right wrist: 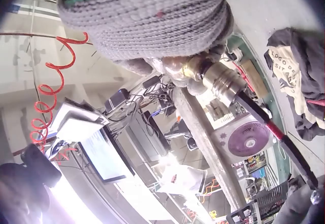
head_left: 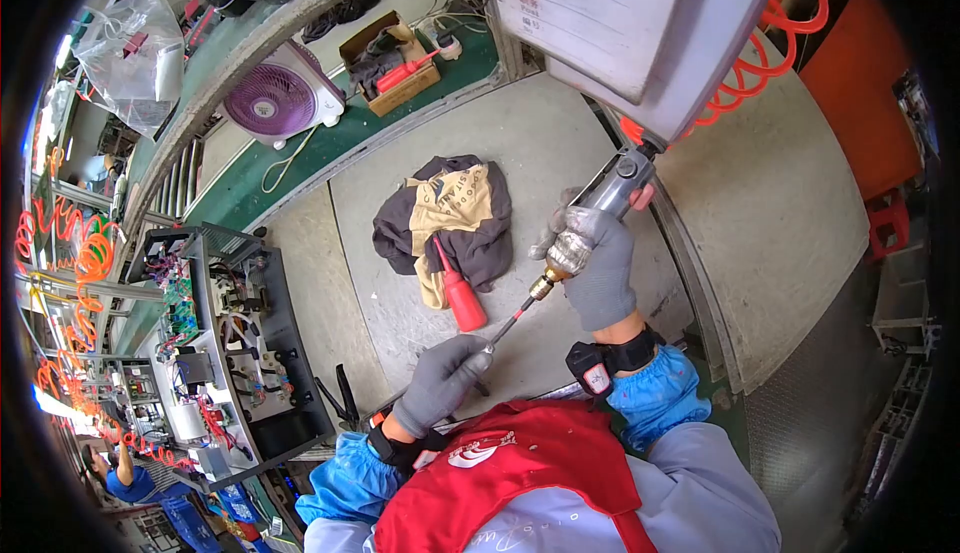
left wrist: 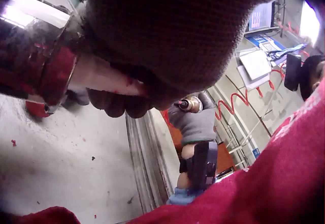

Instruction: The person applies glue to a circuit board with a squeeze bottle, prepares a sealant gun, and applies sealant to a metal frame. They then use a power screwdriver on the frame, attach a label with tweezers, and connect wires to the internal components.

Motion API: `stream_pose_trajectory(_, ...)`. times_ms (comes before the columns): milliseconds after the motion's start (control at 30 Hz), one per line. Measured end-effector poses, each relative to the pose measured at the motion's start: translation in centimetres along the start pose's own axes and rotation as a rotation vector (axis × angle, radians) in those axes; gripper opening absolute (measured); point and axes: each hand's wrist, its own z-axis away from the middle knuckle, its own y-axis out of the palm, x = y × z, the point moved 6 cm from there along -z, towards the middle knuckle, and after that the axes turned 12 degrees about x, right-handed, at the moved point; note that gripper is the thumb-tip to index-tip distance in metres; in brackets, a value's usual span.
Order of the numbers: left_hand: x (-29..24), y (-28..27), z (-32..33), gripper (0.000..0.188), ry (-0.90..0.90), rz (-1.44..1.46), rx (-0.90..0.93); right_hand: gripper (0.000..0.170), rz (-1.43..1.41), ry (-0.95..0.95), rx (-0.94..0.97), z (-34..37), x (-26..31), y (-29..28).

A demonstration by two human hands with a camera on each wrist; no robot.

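Note:
A metal power driver (head_left: pixel 612 185) slants across the head view, gripped by my gloved right hand (head_left: pixel 602 268). Its long dark bit (head_left: pixel 512 323), with a red band, reaches down to my left hand (head_left: pixel 440 383), whose curled fingers pinch near the shiny tip. The right wrist view shows the driver's metal collar (right wrist: pixel 223 81) and the bit (right wrist: pixel 294 153) running to the left glove (right wrist: pixel 299 206). Close up in the left wrist view, a shiny dark-red cylinder (left wrist: pixel 35 56) with a pale tapered end meets the left hand's fingers (left wrist: pixel 114 104); what it is, I cannot tell.
On the grey table (head_left: pixel 400 343) lie a red bottle (head_left: pixel 462 301) and a dark and beige cloth (head_left: pixel 455 203). An electronics rack (head_left: pixel 270 353) stands left, a purple fan (head_left: pixel 270 98) behind. A white board (head_left: pixel 600 13) and red coiled hose (head_left: pixel 790 23) hang near the driver.

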Motion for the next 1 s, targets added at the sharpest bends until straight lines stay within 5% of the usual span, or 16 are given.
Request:
stream_pose_trajectory(533,0.7,0.0,-0.4,0.027,-0.033,0.035,-0.021,0.028,-0.070,-0.052,-0.002,0.7,0.2,0.1)
stream_pose_trajectory(833,1.1,0.4,-1.1,0.034,-0.092,0.038,0.061,0.043,-0.092,-0.032,0.321,0.6,0.6,1.7)
stream_pose_trajectory(1000,1.1,0.8,-1.4,0.035,-0.071,0.021,0.075,0.045,-0.044,-0.027,0.329,0.4,0.6,1.9)
